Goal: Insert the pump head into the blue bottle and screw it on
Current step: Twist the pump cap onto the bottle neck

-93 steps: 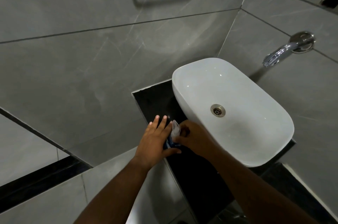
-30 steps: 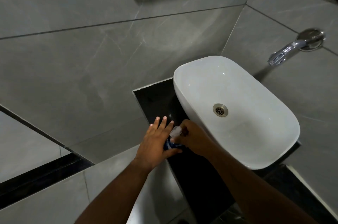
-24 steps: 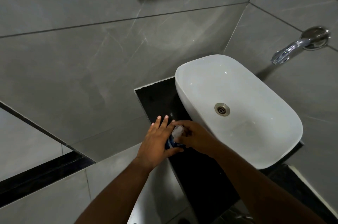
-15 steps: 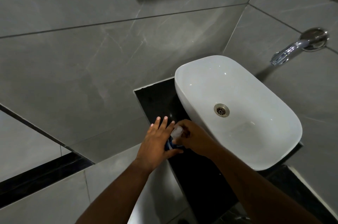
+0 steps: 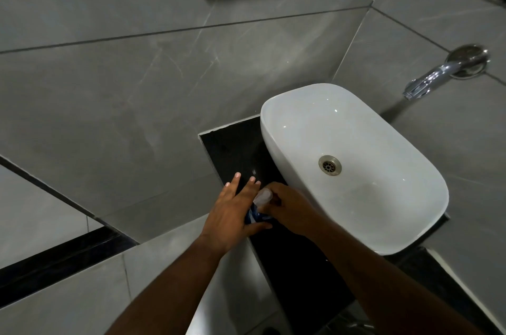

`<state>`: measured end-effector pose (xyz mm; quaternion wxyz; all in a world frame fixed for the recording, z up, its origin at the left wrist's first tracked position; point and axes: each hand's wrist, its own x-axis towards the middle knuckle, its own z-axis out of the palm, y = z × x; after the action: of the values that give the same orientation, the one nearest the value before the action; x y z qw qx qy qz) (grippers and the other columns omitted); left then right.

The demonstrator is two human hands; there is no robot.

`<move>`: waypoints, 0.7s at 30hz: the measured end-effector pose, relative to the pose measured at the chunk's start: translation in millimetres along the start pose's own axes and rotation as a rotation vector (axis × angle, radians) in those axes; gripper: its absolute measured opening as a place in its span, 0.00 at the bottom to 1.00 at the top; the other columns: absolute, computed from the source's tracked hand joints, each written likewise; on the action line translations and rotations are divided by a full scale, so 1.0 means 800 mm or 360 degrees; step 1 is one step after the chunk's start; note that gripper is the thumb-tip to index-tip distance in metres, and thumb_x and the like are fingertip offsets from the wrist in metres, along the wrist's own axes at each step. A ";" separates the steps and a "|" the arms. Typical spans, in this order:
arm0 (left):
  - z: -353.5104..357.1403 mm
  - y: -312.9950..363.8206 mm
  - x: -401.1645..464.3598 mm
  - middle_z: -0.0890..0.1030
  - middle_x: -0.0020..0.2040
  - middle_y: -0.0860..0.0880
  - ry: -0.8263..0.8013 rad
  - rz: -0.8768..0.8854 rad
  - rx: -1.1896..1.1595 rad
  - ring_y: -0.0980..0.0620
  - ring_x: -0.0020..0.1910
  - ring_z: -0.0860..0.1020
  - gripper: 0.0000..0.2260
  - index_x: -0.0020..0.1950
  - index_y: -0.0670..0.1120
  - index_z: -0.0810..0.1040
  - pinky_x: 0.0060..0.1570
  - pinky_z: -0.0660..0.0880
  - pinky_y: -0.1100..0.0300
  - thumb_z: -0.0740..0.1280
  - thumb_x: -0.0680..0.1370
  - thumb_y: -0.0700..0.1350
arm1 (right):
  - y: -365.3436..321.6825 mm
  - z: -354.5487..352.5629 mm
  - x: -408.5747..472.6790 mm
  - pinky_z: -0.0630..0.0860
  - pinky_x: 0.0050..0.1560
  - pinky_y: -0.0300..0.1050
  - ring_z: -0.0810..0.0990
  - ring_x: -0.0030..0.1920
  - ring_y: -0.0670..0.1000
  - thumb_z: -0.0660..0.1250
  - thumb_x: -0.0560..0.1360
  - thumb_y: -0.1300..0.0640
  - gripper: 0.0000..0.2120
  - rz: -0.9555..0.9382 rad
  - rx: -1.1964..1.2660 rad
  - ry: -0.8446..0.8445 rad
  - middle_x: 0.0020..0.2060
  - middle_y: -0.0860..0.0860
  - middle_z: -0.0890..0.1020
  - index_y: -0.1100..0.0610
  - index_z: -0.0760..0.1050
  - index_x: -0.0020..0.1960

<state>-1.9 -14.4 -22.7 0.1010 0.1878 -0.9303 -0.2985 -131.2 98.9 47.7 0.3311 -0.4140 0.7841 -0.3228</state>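
Low in the middle of the frame, I steady the blue bottle (image 5: 253, 216) with my left hand (image 5: 232, 214): the palm and thumb press around its side while the other fingers (image 5: 237, 180) stay stretched out flat toward the black counter (image 5: 232, 143), so the hold is a brace more than a full wrap. I judge this keeps the bottle from turning while the top is worked. My right hand (image 5: 290, 211) comes in from the right, its fingers curled closed around the pale pump head (image 5: 262, 196), which sits on top of the bottle, just above the small blue patch that shows between my two hands. Most of the bottle is hidden by my hands, so I cannot tell how far the thread has caught or whether the dip tube is fully inside. The bottle stands on the counter just left of the white basin (image 5: 410, 219), close to its rim, likely because that narrow dark strip is the only flat spot beside it. The chrome tap (image 5: 427, 78) juts from the grey tiled wall at the upper right, well apart from my hands. I judge the step in hand to be the screwing itself: the head looks seated and my right-hand grip suits twisting. A tilted head could cross the thread, so keeping it upright matters.
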 end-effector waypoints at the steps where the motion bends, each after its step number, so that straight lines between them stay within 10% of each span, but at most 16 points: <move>1: 0.000 0.001 -0.001 0.54 0.78 0.50 0.0005 -0.0007 -0.0022 0.52 0.76 0.40 0.42 0.77 0.55 0.54 0.74 0.46 0.48 0.67 0.70 0.68 | 0.000 -0.002 0.000 0.80 0.50 0.42 0.83 0.48 0.48 0.69 0.74 0.56 0.10 0.0001 -0.0014 -0.0029 0.48 0.52 0.84 0.55 0.77 0.55; 9: 0.004 -0.002 -0.001 0.54 0.79 0.49 0.0025 -0.0052 -0.0060 0.48 0.77 0.42 0.42 0.77 0.57 0.55 0.74 0.49 0.44 0.66 0.68 0.71 | -0.001 -0.008 0.007 0.74 0.38 0.27 0.80 0.41 0.40 0.69 0.74 0.55 0.07 -0.0083 -0.0223 -0.0052 0.43 0.47 0.83 0.55 0.77 0.50; 21: -0.009 0.014 -0.004 0.50 0.75 0.56 0.0075 -0.0061 -0.0136 0.53 0.74 0.39 0.40 0.75 0.54 0.60 0.73 0.47 0.48 0.72 0.68 0.65 | -0.011 -0.016 -0.008 0.79 0.52 0.42 0.80 0.50 0.45 0.73 0.70 0.52 0.20 -0.0072 -0.0276 0.0002 0.51 0.46 0.81 0.51 0.73 0.60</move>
<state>-0.2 -8.5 -10.3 0.1251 0.2079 -0.9103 -0.3353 -134.7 103.3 63.9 0.2860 -0.4586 0.7997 -0.2614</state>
